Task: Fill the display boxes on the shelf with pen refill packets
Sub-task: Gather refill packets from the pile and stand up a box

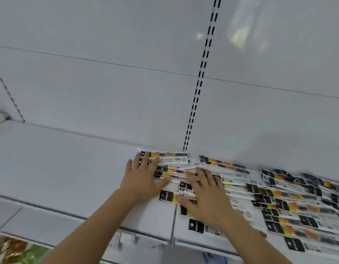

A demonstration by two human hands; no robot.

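Both the left hand [141, 180] and right hand [206, 195] press flat, fingers spread, on light, slippery, flexible refill packets [290, 206] on the shelf [60, 168], probably best gathered by their long edges.

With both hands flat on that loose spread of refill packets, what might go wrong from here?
1. The packets lie overlapped and unboxed; the left hand and right hand pressing flat could scatter them further.
2. Some packets near the shelf's front edge might slide off.
3. No display box is visible here, so the packets may stay loose.
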